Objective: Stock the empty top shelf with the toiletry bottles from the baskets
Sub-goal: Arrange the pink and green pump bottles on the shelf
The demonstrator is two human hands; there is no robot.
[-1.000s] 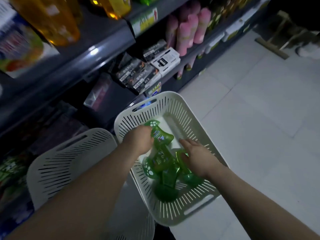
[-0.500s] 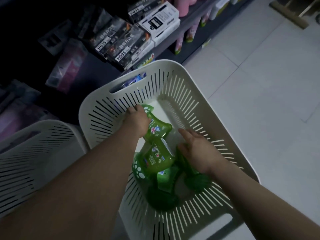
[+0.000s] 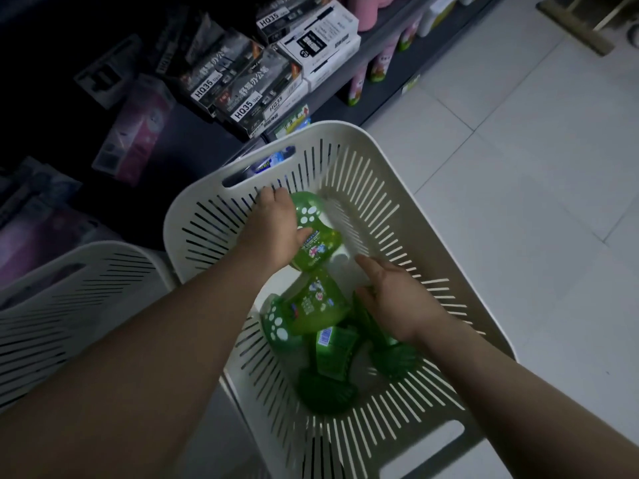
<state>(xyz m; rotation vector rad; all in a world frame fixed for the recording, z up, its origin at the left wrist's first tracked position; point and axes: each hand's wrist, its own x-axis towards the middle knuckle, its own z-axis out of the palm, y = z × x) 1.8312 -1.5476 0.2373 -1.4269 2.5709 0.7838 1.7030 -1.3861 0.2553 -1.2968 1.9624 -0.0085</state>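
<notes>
A white slotted basket (image 3: pixel 366 157) stands on the floor and holds several green toiletry bottles. My left hand (image 3: pixel 273 226) grips the far green bottle (image 3: pixel 316 243) by its neck, near the paw-print cap. My right hand (image 3: pixel 394 299) reaches into the pile and curls round another green bottle (image 3: pixel 370 323), which is mostly hidden under it. A third green bottle (image 3: pixel 311 305) with a paw-print cap lies between my hands. More green bottles (image 3: pixel 332 354) lie lower in the basket. The top shelf is out of view.
A second white slotted basket (image 3: pixel 69 295) stands at the left. Dark shelves (image 3: pixel 377 39) at the top hold HQ35 boxes (image 3: pixel 249 91), a white box (image 3: pixel 318 46) and pink bottles (image 3: pixel 373 12). Light tiled floor (image 3: pixel 501 150) stretches to the right.
The view has tilted down and closer to the basket. My left hand has closed round the far bottle's neck and turned it. My right hand has sunk deeper among the bottles.
</notes>
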